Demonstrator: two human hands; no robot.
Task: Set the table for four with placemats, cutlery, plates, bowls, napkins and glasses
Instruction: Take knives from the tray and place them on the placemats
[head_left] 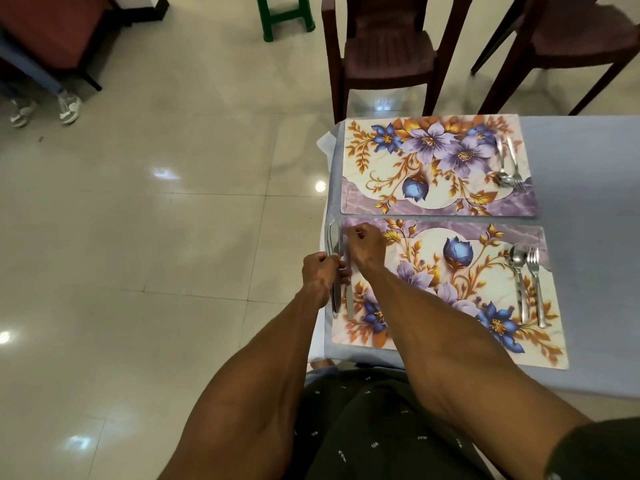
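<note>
With the left hand (320, 275) gripping spare knives (333, 258) off the tabletop edge, the right hand (365, 249) should lay its pinched knife (348, 292) straight along the near placemat (450, 292) left border.

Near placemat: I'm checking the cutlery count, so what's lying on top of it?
On the near placemat: a spoon and fork at right, one knife at left. Both hands cover that knife's middle; the left hand holds more knives.

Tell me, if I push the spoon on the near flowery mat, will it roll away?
Probably not. The spoon lies flat beside the fork, and its long flat handle should make it slide, not roll. It looks like shiny metal, so likely stiff and slippery on the smooth near placemat.
</note>
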